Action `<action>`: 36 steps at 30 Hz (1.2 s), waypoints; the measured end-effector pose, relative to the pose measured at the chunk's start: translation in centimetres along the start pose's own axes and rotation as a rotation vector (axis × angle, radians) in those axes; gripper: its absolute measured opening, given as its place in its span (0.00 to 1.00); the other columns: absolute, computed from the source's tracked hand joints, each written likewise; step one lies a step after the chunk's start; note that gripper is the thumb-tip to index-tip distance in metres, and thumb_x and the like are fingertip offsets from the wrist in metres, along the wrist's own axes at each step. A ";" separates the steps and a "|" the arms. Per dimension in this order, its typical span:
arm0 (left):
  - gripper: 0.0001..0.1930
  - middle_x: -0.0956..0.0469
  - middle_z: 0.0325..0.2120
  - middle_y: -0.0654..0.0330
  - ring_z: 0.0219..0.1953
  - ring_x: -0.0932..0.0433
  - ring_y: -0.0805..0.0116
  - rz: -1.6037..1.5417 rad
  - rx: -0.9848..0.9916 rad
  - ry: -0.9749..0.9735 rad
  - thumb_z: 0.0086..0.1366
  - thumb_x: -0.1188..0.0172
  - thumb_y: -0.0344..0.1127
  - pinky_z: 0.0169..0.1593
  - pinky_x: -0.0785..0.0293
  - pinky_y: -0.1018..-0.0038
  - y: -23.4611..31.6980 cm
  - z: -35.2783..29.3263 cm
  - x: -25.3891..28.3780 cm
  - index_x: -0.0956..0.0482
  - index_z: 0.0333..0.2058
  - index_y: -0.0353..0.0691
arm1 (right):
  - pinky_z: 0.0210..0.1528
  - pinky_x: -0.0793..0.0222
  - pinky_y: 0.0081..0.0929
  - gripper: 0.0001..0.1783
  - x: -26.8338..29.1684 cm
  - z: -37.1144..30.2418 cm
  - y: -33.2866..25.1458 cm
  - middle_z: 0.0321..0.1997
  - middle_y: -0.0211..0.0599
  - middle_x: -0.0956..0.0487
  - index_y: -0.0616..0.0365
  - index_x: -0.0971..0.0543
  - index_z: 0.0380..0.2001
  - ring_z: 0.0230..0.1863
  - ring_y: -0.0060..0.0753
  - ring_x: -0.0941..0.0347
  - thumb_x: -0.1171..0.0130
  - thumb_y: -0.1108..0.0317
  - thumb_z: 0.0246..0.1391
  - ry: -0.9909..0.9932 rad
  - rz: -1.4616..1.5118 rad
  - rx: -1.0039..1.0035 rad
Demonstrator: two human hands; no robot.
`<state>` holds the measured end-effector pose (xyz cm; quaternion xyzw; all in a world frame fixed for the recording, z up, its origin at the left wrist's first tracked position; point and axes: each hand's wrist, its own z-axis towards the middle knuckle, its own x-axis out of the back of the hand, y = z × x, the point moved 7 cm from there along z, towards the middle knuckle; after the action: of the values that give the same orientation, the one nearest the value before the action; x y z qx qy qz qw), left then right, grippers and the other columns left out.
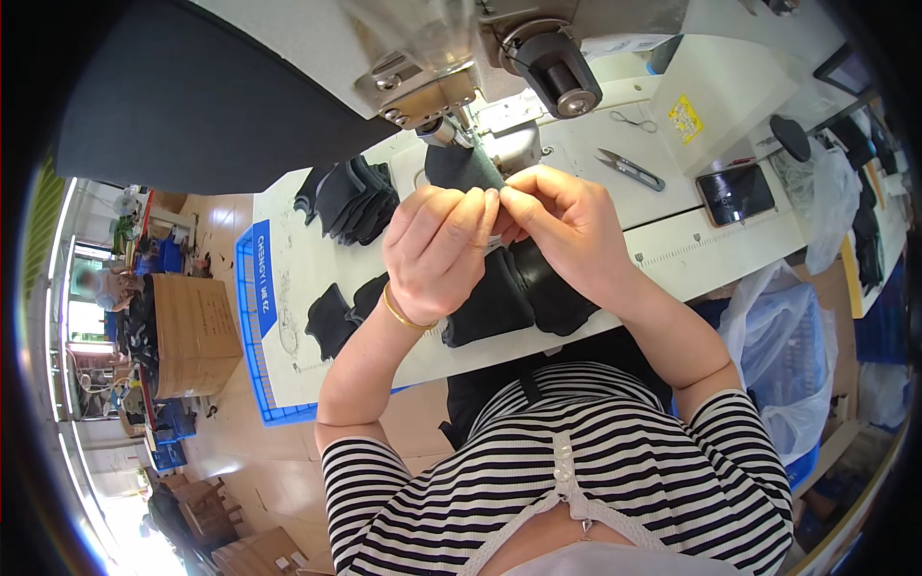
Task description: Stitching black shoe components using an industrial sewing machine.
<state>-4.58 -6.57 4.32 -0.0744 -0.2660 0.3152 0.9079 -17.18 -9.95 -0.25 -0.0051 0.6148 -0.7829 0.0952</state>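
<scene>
Both my hands meet in front of the sewing machine's needle area (459,113), fingertips pinched close together. My left hand (434,245) and my right hand (562,216) are closed at the near edge of a dark fabric piece (459,169), whose far end lies under the machine head. A greenish edge shows along its right side. Beneath my hands, stacked black fabric pieces (488,300) lie on the white table (403,360), with another black stack (559,293) beside them. To the left are a fanned pile of dark pieces (353,200) and a smaller black piece (329,322).
Thread snips (631,170) and a phone (735,195) lie on the table to the right. Above my hands hangs a black cylindrical machine part (559,77). A blue crate (252,331) borders the table's left end; a clear plastic bag (783,336) hangs at the right.
</scene>
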 end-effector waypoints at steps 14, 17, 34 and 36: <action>0.17 0.23 0.32 0.58 0.33 0.23 0.63 0.064 0.096 -0.035 0.41 0.36 0.24 0.41 0.26 0.67 -0.2 -0.4 0.1 0.16 0.35 0.33 | 0.25 0.32 0.17 0.09 -0.2 -0.1 -0.2 0.19 0.30 0.22 0.65 0.21 0.29 0.22 0.15 0.27 0.45 0.70 0.59 0.035 -0.055 -0.012; 0.17 0.22 0.31 0.57 0.31 0.23 0.62 0.065 0.052 0.007 0.39 0.37 0.24 0.40 0.24 0.67 0.0 -0.1 0.2 0.16 0.33 0.32 | 0.24 0.34 0.17 0.09 -0.2 -0.1 -0.1 0.19 0.30 0.22 0.64 0.21 0.29 0.21 0.14 0.29 0.45 0.70 0.59 0.043 -0.050 -0.014; 0.14 0.21 0.31 0.61 0.33 0.22 0.65 0.139 0.003 0.020 0.44 0.34 0.18 0.40 0.24 0.69 -1.8 -0.3 -0.6 0.15 0.33 0.34 | 0.19 0.45 0.17 0.11 -0.5 1.4 0.3 0.16 0.29 0.23 0.63 0.21 0.29 0.17 0.09 0.39 0.47 0.68 0.60 0.074 0.006 0.017; 0.14 0.20 0.31 0.61 0.33 0.22 0.65 0.146 -0.003 0.025 0.44 0.34 0.18 0.40 0.24 0.69 -2.1 -0.3 -0.7 0.15 0.33 0.35 | 0.19 0.46 0.16 0.11 -0.5 1.3 0.5 0.16 0.29 0.22 0.63 0.20 0.29 0.17 0.09 0.39 0.46 0.68 0.60 0.082 0.031 0.021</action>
<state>-3.75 -8.70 4.39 -0.0988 -0.2492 0.3791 0.8857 -16.49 -11.23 -0.37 0.0375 0.6098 -0.7874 0.0819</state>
